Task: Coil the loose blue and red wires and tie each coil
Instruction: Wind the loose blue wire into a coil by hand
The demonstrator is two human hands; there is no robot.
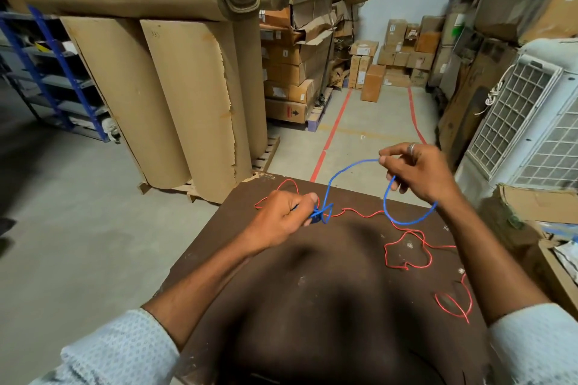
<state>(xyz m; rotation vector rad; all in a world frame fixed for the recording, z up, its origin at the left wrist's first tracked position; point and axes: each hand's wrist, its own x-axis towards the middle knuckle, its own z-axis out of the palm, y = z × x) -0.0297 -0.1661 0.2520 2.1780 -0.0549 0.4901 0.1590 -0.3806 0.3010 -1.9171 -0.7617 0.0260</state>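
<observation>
Your left hand (286,217) is closed over the counter (312,306) at its far left part, its fingers gripping a small bundle of the blue wire (347,167); the bundle itself is mostly hidden by thumb and knuckles, so the number of turns cannot be told. From that bundle the blue wire rises to the right and away from you to your right hand (419,170), which is held above the far edge of the counter. The thumb and forefinger of your right hand are pinched shut on the wire; the remaining fingers are curled, and a ring (412,147) sits on one of them. Below that hand the blue wire hangs in an open loop, running left to right, and its far end passes behind your right wrist, out of sight.

The red wire (406,251) lies loose on the counter. Its long run goes from behind your left hand rightward across the far part, then bends into irregular loops on the right side and ends in a small loop at the near right. Part of it is covered by your left hand.
</observation>
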